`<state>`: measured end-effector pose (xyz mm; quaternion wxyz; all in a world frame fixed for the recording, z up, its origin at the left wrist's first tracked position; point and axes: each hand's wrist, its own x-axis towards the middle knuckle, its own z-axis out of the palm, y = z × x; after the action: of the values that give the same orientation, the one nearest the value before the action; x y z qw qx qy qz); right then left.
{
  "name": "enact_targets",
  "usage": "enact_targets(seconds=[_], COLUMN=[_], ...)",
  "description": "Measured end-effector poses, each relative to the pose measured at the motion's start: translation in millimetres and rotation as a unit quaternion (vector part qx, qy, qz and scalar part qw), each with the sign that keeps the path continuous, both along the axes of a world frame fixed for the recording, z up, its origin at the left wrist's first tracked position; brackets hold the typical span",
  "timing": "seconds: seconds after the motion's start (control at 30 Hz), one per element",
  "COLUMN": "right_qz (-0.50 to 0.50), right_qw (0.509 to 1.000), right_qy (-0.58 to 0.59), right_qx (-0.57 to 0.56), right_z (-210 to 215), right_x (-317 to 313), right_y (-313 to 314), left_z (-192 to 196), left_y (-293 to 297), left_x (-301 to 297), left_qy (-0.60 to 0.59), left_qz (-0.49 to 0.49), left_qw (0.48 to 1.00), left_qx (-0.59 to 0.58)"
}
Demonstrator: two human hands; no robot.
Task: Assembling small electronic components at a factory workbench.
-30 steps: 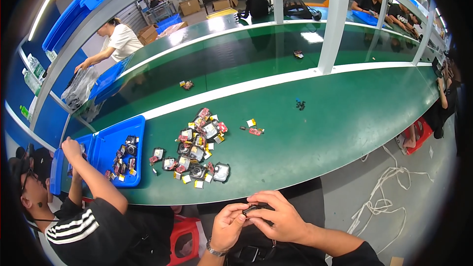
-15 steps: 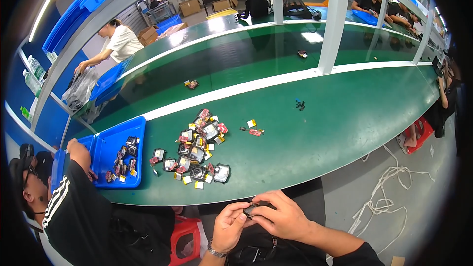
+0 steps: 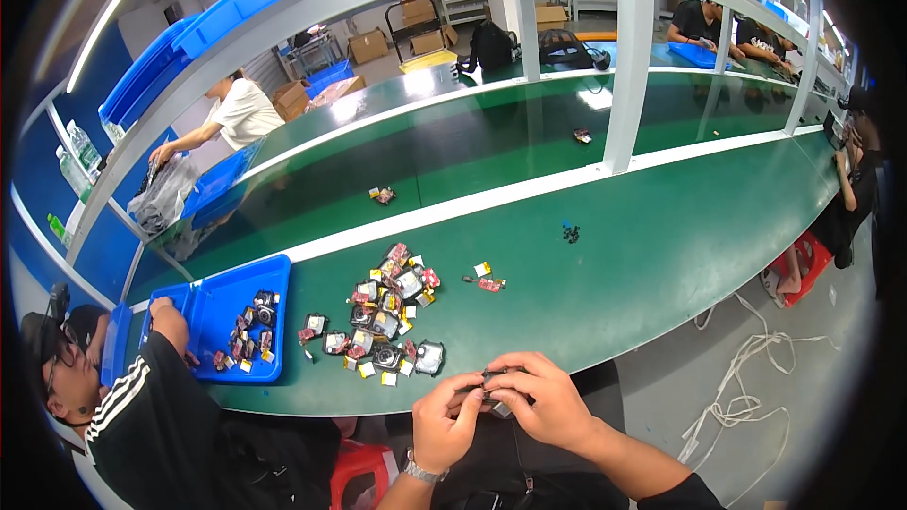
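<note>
Dark piece [image 3: 490, 380] at lower centre of frame, held up between both hands near the table's front edge; mostly covered by fingers, details too hidden to tell.

Left hand [image 3: 448, 423]: enters from bottom edge, wrist upright, watch [image 3: 423, 468] on it; thumb raised, fingers bent inward, pinching the piece's left side. Right hand [image 3: 550, 402]: forearm slants in from lower right, back of hand up, fingers arched over, pinching the right side. Fingertips of the 2 hands nearly meet.

Heap [image 3: 385, 321] of small camera-like units, left of centre, on the green table [image 3: 652, 246]. Red board [image 3: 489, 285] apart from it, at centre; black bits [image 3: 571, 235] farther right. Blue tray [image 3: 215, 287] at left, units inside. Co-worker's sleeve [image 3: 118, 401], 3 white stripes, lower left. White cable [image 3: 732, 401] on floor, lower right.
</note>
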<state>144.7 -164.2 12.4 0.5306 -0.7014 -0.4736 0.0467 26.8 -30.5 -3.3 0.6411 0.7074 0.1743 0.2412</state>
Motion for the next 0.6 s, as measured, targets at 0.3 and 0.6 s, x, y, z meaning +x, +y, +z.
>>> enact_targets(seconds=[0.3, 0.6], right_qz=[0.001, -0.045], right_qw=[0.995, 0.998], right_qy=[0.095, 0.034], right_qx=[0.026, 0.005], right_z=[-11, -11], right_x=[2, -3], right_y=[10, 15], left_z=[-2, -11], left_y=[6, 6], left_x=[7, 9], left_qy=[0.01, -0.019], left_qz=[0.039, 0.064], left_qw=[0.993, 0.996], left_qx=[0.107, 0.06])
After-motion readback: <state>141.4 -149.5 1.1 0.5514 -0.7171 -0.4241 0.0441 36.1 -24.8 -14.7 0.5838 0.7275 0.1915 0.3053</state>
